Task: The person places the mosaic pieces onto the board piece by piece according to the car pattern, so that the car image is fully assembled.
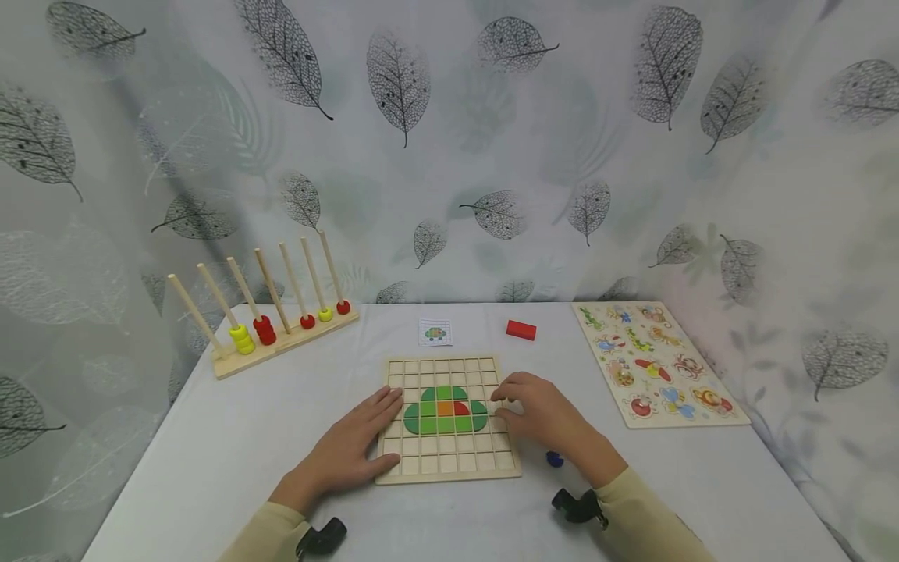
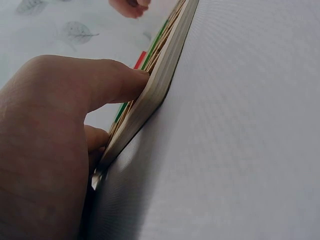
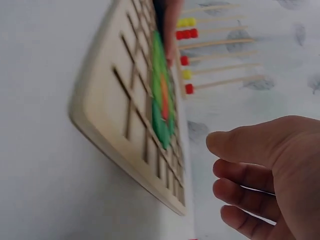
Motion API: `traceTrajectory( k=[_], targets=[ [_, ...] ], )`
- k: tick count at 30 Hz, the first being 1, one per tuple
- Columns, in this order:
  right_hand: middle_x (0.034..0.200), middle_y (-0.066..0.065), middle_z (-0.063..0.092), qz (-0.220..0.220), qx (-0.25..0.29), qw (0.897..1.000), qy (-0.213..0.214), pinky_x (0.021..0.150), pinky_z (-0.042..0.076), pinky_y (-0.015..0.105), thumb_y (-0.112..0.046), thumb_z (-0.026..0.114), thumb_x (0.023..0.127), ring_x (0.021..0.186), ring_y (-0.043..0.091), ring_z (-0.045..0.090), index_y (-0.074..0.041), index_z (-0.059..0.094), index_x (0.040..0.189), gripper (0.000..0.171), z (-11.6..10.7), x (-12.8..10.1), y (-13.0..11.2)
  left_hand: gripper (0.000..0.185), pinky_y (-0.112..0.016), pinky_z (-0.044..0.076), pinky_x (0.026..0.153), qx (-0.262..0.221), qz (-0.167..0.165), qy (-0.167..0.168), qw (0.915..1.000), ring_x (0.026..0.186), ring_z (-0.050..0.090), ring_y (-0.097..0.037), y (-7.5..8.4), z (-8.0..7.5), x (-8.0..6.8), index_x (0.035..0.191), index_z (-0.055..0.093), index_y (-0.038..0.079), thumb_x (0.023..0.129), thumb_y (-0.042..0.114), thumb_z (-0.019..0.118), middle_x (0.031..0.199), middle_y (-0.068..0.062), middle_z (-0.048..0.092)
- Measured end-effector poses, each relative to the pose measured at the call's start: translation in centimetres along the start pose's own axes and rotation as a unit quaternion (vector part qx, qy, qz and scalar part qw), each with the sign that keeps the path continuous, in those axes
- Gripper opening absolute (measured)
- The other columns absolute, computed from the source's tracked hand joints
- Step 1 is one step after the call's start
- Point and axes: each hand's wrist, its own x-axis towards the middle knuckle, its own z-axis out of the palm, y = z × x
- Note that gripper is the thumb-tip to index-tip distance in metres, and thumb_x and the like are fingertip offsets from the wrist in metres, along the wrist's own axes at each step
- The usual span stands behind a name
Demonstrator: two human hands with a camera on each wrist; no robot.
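Observation:
A wooden grid board [image 1: 449, 474] lies on the white table, with green tiles [image 1: 442, 425], an orange tile [image 1: 445, 408] and a red tile [image 1: 460, 408] set in its middle. My left hand [image 1: 354, 441] rests along the board's left edge with its fingers extended; in the left wrist view its thumb [image 2: 115, 82] presses on the rim. Over the board's right side hovers my right hand [image 1: 544, 414]. In the right wrist view the right hand's fingers [image 3: 245, 175] are loosely bent, with nothing visible between them, apart from the board.
Behind the board lie a small printed card [image 1: 435, 333] and a red block [image 1: 521, 330]. A peg stand [image 1: 288, 343] with red and yellow beads is at left. An animal puzzle board [image 1: 660, 375] lies at right. A small dark blue piece [image 1: 555, 459] sits beside the right forearm.

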Motion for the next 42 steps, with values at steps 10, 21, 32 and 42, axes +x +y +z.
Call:
traceTrajectory(
  k=[10, 21, 32, 42],
  targets=[
    [0.112, -0.002, 0.072, -0.021, -0.005, 1.0, 0.005, 0.084, 0.062, 0.035, -0.012, 0.089, 0.091, 0.097, 0.014, 0.066, -0.016, 0.081, 0.113, 0.024, -3.7, -2.0, 1.5, 0.088, -0.056, 0.032, 0.126, 0.001, -0.002, -0.001, 1.0, 0.164, 0.022, -0.025, 0.1, 0.0, -0.1, 0.168, 0.04, 0.006, 0.1, 0.057, 0.065, 0.176, -0.003, 0.032],
    [0.112, -0.007, 0.071, 0.003, -0.015, 1.0, -0.015, 0.084, 0.063, 0.036, -0.014, 0.09, 0.09, 0.097, 0.015, 0.068, -0.02, 0.082, 0.109, 0.021, -5.1, -4.6, 2.5, 0.089, -0.055, 0.032, 0.126, -0.004, 0.002, 0.005, 1.0, 0.164, 0.021, -0.023, -0.5, 0.4, -0.1, 0.169, 0.04, 0.009, 0.099, 0.058, 0.066, 0.177, -0.001, 0.032],
    [0.115, -0.01, 0.069, 0.08, 0.018, 0.995, -0.058, 0.08, 0.06, 0.028, -0.018, 0.088, 0.091, 0.095, 0.009, 0.064, -0.025, 0.081, 0.106, 0.017, -4.4, -6.6, 3.7, 0.088, -0.057, 0.032, 0.126, -0.008, 0.002, 0.005, 1.0, 0.164, 0.022, -0.026, -0.3, 0.2, -0.1, 0.168, 0.04, 0.007, 0.1, 0.058, 0.065, 0.176, -0.003, 0.032],
    [0.109, -0.014, 0.067, 0.08, 0.05, 0.99, -0.103, 0.075, 0.057, 0.027, -0.013, 0.088, 0.088, 0.09, 0.008, 0.06, -0.026, 0.08, 0.102, 0.02, -3.2, -7.5, 4.1, 0.09, -0.056, 0.03, 0.127, -0.009, -0.007, -0.006, 0.9999, 0.165, 0.02, -0.025, -0.1, 0.0, 0.0, 0.169, 0.039, 0.007, 0.1, 0.059, 0.064, 0.177, -0.002, 0.03]
  ],
)
